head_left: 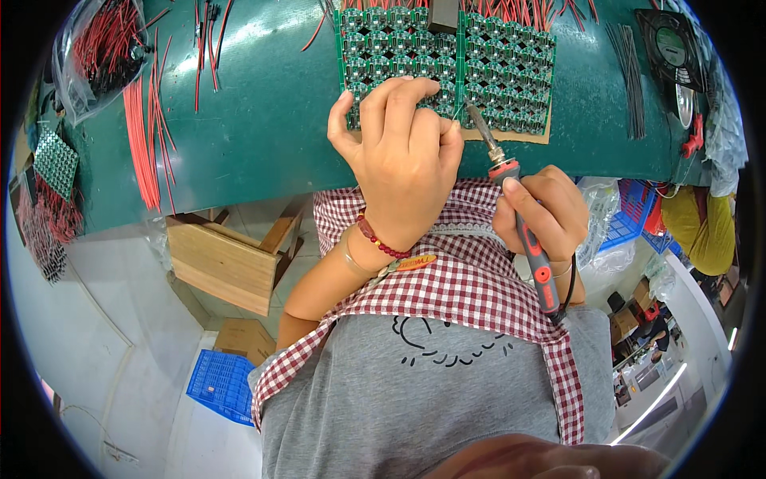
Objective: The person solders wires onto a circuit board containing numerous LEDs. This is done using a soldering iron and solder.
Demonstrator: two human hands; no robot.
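Note:
My right hand [546,211] is wrapped round the red-and-grey handle of a soldering iron [536,254]. Its metal tip points up and left, at the lower edge of the green circuit boards [511,72]. My left hand [405,152] rests over the lower left part of these boards, its thumb and forefinger drawn together close to the iron's tip. A thin pale line shows by those fingertips; what they pinch is too small to make out. Its other fingers are bent over the boards. Red wires [511,9] run from the boards' far edge, and a dark block [443,16] sits on top.
Loose red wires [142,144] and a plastic bag of wires [108,48] lie at left. Dark wires [626,80] and a black fan [669,44] are at right on the green table mat [263,112]. Below stand a wooden stool [223,259] and blue crates [222,383].

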